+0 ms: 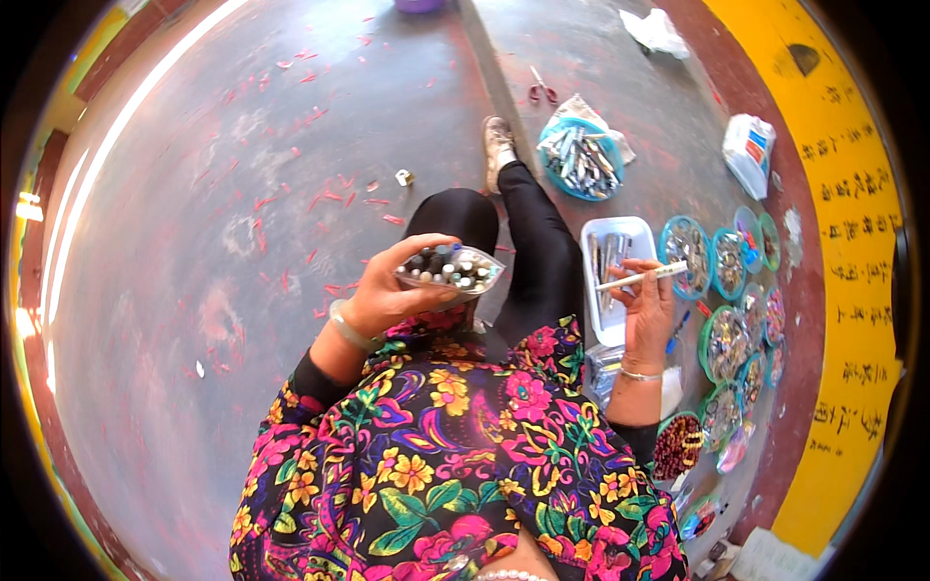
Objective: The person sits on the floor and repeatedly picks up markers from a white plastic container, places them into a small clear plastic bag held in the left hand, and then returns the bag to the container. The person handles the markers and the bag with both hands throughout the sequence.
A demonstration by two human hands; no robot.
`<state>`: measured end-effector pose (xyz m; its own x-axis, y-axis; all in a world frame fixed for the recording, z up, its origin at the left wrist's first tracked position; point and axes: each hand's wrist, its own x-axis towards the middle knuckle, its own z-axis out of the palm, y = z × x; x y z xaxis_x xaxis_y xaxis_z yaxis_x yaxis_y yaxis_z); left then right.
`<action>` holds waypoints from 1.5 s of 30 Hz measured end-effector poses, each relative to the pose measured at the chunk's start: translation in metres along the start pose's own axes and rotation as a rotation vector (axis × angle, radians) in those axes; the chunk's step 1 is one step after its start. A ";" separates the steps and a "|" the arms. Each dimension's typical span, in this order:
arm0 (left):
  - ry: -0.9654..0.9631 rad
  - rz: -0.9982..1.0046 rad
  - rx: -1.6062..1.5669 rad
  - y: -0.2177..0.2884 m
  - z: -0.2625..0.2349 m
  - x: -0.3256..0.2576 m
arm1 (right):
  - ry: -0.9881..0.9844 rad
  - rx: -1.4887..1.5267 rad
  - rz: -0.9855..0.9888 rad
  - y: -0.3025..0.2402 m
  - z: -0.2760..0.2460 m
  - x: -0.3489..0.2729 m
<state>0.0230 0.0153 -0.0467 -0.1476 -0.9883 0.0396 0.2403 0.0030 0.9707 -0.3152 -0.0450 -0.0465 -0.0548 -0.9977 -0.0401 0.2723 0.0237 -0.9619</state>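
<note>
My left hand (pixel 380 283) is closed around a clear plastic pouch (pixel 496 275) packed with pens. Their dark and whitish round ends point up out of its opening, over my bent knee. In my right hand (pixel 647 312) a slim white pen (pixel 668 270) is pinched between the fingers, lying nearly level. It hovers over the right side of a white plastic tray (pixel 608 335), where several silvery pens (pixel 608 261) lie lengthwise. The two hands are well apart. Beyond the tray stands a turquoise basket (pixel 593 197) heaped with pens in pale and dark colours.
Round green and blue baskets (pixel 704 358) of small items crowd the floor at right, with dark red beads (pixel 678 447) nearer me. Scissors (pixel 542 89) with dark red handles, a white package (pixel 749 155) and red scraps (pixel 260 232) lie farther out.
</note>
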 end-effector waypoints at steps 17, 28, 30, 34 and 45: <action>-0.104 -0.059 -0.035 0.015 0.001 -0.001 | -0.405 -0.109 -0.404 -0.066 0.107 -0.026; -0.123 -0.011 0.007 0.015 0.002 -0.001 | -0.673 -0.231 -0.455 -0.058 0.141 -0.032; -0.118 -0.039 0.004 0.014 0.002 -0.001 | -0.667 -0.283 -0.476 -0.058 0.143 -0.033; -0.112 0.008 -0.008 0.011 0.003 0.000 | -0.650 -0.385 -0.544 -0.061 0.144 -0.032; -0.119 0.044 0.035 0.010 0.000 0.000 | -0.603 -0.278 -0.300 -0.064 0.153 -0.029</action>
<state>0.0253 0.0152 -0.0366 -0.2508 -0.9620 0.1083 0.2153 0.0537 0.9751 -0.1843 -0.0273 0.0575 0.4719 -0.8233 0.3153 0.0703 -0.3214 -0.9443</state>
